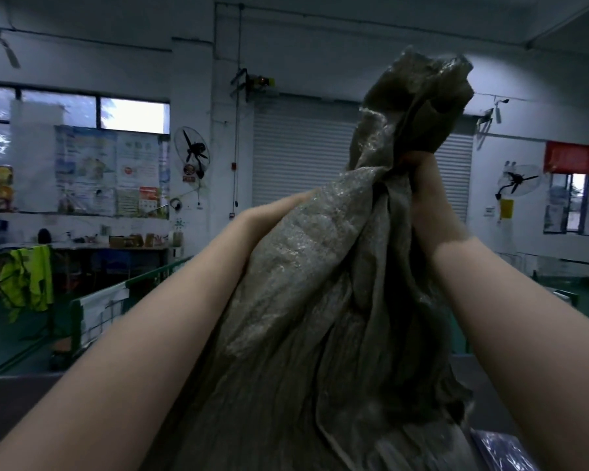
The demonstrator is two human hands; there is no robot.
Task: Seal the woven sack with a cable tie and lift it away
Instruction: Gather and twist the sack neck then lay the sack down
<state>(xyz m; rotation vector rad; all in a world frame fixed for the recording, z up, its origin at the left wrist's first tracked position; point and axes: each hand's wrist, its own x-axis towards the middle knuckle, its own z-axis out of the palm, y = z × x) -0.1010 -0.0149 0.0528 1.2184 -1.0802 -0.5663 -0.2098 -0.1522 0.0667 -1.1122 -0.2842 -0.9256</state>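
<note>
Both hands work the woven sack (320, 317) filling the centre and lower frame. The right hand (422, 178) is clenched around its gathered neck, upper right; the left hand (279, 212) is mostly hidden behind the cloth, grip unclear. No cable tie is visible, so sealing and lifting seemingly remain.

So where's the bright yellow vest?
In the head view, the yellow vest hangs at the far left, below the posters and in front of a cluttered table, well left of the sack.
</note>
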